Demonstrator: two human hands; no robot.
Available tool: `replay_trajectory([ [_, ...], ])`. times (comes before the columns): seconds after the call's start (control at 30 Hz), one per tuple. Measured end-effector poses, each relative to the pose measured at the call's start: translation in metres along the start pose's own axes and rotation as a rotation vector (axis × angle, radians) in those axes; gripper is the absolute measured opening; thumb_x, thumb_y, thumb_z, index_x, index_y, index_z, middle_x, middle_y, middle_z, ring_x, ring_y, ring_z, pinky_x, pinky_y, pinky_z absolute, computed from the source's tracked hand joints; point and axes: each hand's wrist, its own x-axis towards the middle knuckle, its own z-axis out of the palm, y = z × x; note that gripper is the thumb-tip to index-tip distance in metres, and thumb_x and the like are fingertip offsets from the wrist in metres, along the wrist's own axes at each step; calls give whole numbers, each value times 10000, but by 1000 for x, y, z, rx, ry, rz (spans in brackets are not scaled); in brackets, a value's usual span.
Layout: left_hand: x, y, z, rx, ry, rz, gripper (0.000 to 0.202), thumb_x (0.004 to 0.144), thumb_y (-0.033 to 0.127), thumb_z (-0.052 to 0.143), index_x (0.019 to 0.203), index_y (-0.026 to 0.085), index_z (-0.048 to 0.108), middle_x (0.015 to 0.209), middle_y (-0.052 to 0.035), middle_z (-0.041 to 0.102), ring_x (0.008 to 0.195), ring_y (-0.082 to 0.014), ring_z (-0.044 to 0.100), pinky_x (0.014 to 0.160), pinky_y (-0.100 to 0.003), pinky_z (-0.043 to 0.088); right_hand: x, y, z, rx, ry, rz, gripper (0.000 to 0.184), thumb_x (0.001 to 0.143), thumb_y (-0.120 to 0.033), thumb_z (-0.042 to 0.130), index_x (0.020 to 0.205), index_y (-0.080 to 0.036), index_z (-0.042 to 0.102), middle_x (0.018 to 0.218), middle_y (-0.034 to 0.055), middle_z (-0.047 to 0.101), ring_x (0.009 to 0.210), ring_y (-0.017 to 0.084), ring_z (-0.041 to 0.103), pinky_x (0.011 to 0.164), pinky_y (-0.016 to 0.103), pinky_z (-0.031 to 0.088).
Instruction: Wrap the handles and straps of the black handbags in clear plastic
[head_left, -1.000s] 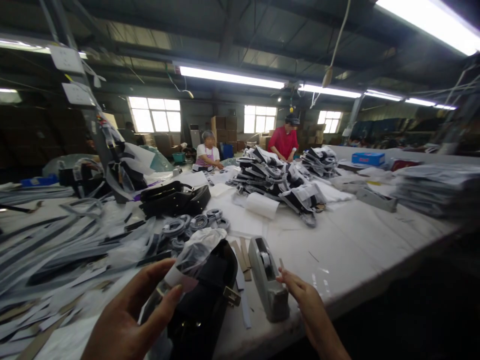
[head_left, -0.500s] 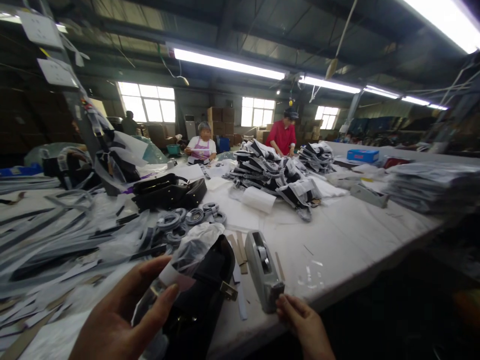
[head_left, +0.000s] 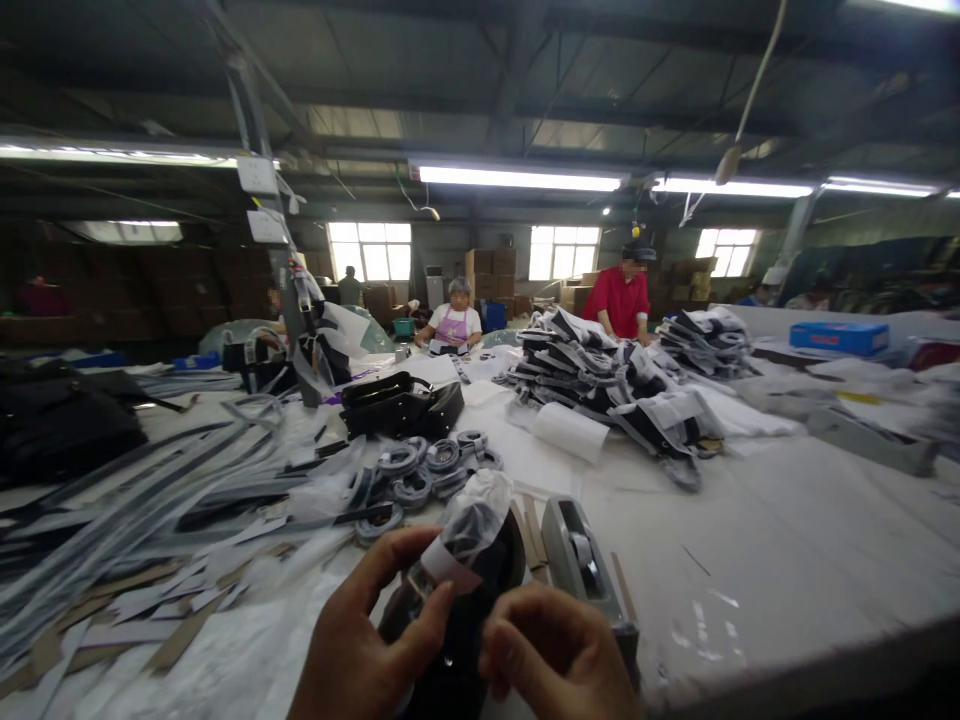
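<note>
My left hand [head_left: 367, 650] grips a black bag [head_left: 461, 625] near its top, thumb and fingers pinched on a plastic-wrapped part [head_left: 472, 520] with a white paper band. My right hand [head_left: 559, 655] is closed beside it, fingers curled against the bag's right side. Whether it holds a piece of tape I cannot make out. A grey tape dispenser [head_left: 585, 560] stands on the white table [head_left: 787, 560] just right of my hands.
Coiled wrapped straps [head_left: 420, 470] and long flat straps [head_left: 150, 480] lie to the left. A black handbag [head_left: 401, 405], a white roll [head_left: 570, 430] and piles of wrapped bags [head_left: 600, 370] sit further back. Two people [head_left: 454, 325] work at the far end.
My right hand left the tape dispenser and came in to the bag beside my left hand. The camera view swung left and tilted slightly.
</note>
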Motion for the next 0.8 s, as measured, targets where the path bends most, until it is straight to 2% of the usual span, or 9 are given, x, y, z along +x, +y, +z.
replay_trajectory([
  [0.13, -2, -1, -1, -17, -20, 23, 314, 721, 382, 715, 1012, 263, 705, 1004, 1, 762, 984, -248, 700, 796, -243, 574, 17, -3, 11, -61, -39, 1, 369, 743, -495, 763, 694, -133, 711, 592, 32, 662, 512, 92, 538, 491, 180, 406],
  [0.27, -1, -1, -5, -53, -71, 43, 304, 718, 326, 710, 1016, 268, 707, 985, 10, 762, 937, -228, 713, 778, -227, 576, 21, -5, 10, -70, -77, 66, 390, 722, -506, 777, 702, -119, 730, 588, 31, 662, 489, 80, 524, 456, 165, 394],
  [0.47, 1, 2, -5, -129, -130, 21, 286, 702, 285, 711, 983, 234, 704, 948, -9, 761, 875, -217, 727, 757, -219, 578, 24, -7, 4, -139, -43, 91, 366, 668, -493, 817, 695, -134, 753, 574, 18, 664, 462, 83, 526, 431, 169, 395],
  [0.57, 0, 4, -4, -186, -145, -7, 264, 701, 303, 709, 953, 224, 696, 899, -5, 759, 841, -206, 725, 731, -206, 571, 29, 0, 1, -159, -27, 109, 379, 631, -491, 835, 697, -129, 746, 519, -9, 612, 435, 72, 490, 384, 155, 344],
  [0.67, 0, 2, -4, -227, -159, -41, 269, 702, 334, 712, 943, 216, 694, 864, -5, 759, 803, -203, 721, 701, -207, 567, 36, 11, 1, -102, -76, 159, 427, 619, -527, 820, 711, -119, 733, 479, -26, 572, 392, 65, 469, 339, 143, 302],
  [0.8, 1, -2, -3, -253, -165, -58, 289, 701, 358, 714, 946, 204, 698, 886, -24, 763, 836, -227, 716, 708, -231, 567, 42, 23, 1, -47, -130, 163, 441, 618, -541, 801, 603, -117, 683, 407, -34, 532, 329, 54, 428, 315, 143, 275],
])
